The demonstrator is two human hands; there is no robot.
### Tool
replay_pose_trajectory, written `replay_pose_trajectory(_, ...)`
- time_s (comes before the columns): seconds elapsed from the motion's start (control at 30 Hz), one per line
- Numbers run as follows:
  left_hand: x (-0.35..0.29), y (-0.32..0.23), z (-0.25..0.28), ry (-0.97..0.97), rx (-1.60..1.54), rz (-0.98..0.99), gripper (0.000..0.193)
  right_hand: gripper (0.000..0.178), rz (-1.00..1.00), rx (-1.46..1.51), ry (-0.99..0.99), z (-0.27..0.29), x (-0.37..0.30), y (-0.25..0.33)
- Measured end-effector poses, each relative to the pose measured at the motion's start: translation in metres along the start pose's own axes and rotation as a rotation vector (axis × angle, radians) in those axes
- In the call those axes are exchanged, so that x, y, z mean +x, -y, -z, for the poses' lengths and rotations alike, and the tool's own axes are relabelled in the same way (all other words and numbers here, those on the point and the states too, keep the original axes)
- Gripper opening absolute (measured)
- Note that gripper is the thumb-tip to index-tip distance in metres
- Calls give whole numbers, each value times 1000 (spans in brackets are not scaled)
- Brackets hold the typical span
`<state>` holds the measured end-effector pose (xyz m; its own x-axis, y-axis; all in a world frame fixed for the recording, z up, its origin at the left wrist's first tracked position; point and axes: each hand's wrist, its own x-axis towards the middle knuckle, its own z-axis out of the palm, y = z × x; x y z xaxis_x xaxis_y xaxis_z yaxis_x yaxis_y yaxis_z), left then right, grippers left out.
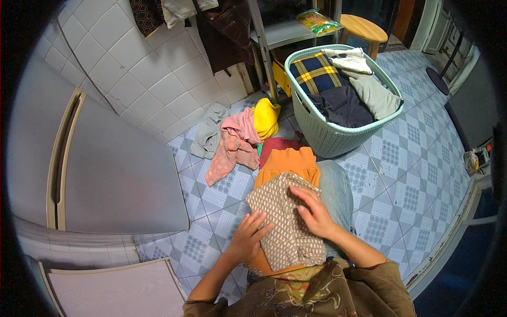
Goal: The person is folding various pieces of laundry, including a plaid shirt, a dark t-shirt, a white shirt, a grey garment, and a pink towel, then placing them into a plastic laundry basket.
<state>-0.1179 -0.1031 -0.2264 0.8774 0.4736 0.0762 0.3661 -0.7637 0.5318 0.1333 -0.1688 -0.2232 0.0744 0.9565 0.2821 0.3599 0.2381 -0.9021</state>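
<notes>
A brown garment with a small white pattern (282, 227), partly folded, lies across my lap. Under it is an orange garment (288, 162), which shows beyond its far edge and a little at the near side. My left hand (247, 236) rests flat on the left edge of the patterned cloth, fingers spread. On its right part lies my right hand (315, 214), with the fingers stretched out and the thumb apart. Neither hand grips the cloth. Part of my jeans (336, 195) shows to the right of the garments.
Ahead on the right stands a mint laundry basket (338, 134) holding folded clothes. Grey (210, 129), pink (240, 140) and yellow (266, 119) garments lie on the tiled floor. A grey refrigerator (121, 169) is at the left; a wooden stool (364, 29) stands behind the basket.
</notes>
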Motion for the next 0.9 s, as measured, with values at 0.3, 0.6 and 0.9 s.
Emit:
replay_pose_trajectory(0.3,-19,60,-14,56,569,-579,54,60,517,-836,574,47,-53,11)
replay_pose_trajectory(0.6,-7,78,-16,96,460,-722,53,62,630,-806,721,38,-47,9)
replay_pose_trajectory(0.9,29,4,44,347,128,-364,60,43,216,-165,665,59,-13,20)
